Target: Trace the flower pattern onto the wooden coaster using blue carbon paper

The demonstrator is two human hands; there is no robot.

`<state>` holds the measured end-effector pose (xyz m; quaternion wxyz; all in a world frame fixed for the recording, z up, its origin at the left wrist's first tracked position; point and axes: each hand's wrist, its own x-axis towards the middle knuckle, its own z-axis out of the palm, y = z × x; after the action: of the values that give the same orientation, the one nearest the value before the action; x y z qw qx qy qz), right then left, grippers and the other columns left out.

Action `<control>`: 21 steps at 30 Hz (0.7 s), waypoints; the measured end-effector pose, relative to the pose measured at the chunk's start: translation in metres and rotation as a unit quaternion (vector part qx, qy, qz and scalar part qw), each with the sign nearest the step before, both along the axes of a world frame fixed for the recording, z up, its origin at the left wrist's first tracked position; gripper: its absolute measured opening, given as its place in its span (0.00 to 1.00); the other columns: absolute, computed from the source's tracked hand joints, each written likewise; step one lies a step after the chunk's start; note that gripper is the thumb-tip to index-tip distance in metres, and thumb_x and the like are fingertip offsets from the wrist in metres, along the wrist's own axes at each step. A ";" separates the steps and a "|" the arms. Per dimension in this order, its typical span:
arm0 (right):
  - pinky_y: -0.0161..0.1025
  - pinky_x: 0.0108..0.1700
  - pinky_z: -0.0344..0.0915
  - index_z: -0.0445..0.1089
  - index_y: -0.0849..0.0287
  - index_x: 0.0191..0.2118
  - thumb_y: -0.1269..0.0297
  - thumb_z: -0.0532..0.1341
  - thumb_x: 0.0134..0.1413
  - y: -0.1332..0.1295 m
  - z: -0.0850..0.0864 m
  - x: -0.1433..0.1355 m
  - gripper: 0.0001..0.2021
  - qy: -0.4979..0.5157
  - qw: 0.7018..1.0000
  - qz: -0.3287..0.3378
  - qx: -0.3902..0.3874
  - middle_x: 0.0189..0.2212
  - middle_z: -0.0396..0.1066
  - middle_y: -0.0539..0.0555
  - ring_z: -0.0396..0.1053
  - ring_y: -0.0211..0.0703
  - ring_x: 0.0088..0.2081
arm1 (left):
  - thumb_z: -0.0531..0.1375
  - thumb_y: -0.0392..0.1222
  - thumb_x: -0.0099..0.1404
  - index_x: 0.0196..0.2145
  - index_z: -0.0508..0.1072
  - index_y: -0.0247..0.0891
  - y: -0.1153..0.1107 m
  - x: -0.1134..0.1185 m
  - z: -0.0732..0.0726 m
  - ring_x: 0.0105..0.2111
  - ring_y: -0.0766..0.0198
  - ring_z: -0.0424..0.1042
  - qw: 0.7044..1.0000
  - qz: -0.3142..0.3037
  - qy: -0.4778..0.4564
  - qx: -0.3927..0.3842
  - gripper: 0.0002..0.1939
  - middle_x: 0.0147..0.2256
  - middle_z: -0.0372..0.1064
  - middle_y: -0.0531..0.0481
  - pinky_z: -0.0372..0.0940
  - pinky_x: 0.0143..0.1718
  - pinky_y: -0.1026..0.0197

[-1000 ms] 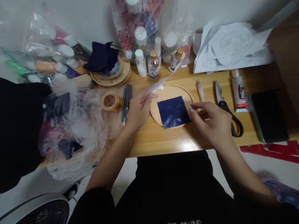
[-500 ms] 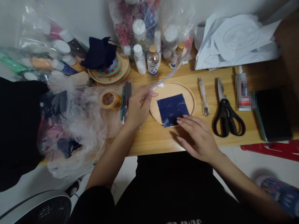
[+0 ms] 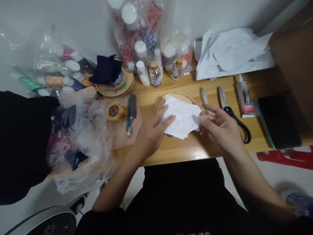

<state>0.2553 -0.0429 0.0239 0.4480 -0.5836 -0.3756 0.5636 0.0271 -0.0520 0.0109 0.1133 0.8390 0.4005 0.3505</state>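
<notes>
A white cut-out paper pattern [image 3: 182,119] with a printed flower outline lies or hovers over the round wooden disc [image 3: 190,97]. Below its lower left edge peeks a small bit of the dark blue sheet [image 3: 170,135]; the rest is covered. My left hand [image 3: 153,133] has its thumb across the paper's left part and its forefinger by the edge, gripping it; its other fingers are mostly hidden. At the opposite side, my right hand [image 3: 221,129] pinches the paper's right corner between thumb and fingers.
Right of the disc lie a pen [image 3: 204,95], black-handled scissors [image 3: 222,98], a glue tube [image 3: 244,94] and a black phone [image 3: 280,120]. Leftward are a spool of golden thread [image 3: 116,112] and a plastic bag [image 3: 90,140]. Small bottles [image 3: 156,74] and paper sheets [image 3: 234,55] stand behind.
The paper, earlier raised edge-on in my left hand, now faces up over the disc and blue sheet. My right hand has left the blue sheet and taken the paper's right corner.
</notes>
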 end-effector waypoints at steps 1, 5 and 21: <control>0.35 0.24 0.67 0.70 0.57 0.45 0.61 0.73 0.39 0.001 -0.002 -0.001 0.24 -0.014 1.000 -0.004 0.011 0.21 0.72 0.45 0.66 0.35 0.19 | 0.51 0.30 0.70 0.59 0.65 0.45 -0.005 0.001 -0.002 0.60 0.54 0.66 1.000 0.008 0.005 -0.010 0.22 0.63 0.61 0.41 0.70 0.53 0.53; 0.35 0.24 0.67 0.71 0.58 0.33 0.63 0.71 0.39 0.003 -0.011 -0.001 0.13 -0.091 0.994 0.005 0.057 0.24 0.71 0.47 0.68 0.34 0.21 | 0.49 0.26 0.67 0.60 0.63 0.42 -0.018 0.005 -0.009 0.61 0.53 0.65 0.998 0.032 0.033 -0.046 0.26 0.63 0.60 0.39 0.68 0.56 0.51; 0.37 0.21 0.65 0.72 0.59 0.28 0.62 0.67 0.44 0.040 -0.018 0.008 0.07 -0.236 0.964 0.108 0.062 0.22 0.72 0.50 0.67 0.38 0.18 | 0.53 0.24 0.62 0.48 0.72 0.35 -0.020 0.008 -0.012 0.52 0.55 0.72 0.994 0.080 0.022 -0.074 0.19 0.58 0.66 0.37 0.71 0.50 0.53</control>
<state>0.2637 -0.0029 0.0058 0.3182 -0.6272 -0.5660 0.4301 0.0351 -0.0716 -0.0008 0.1378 0.8012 0.4935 0.3091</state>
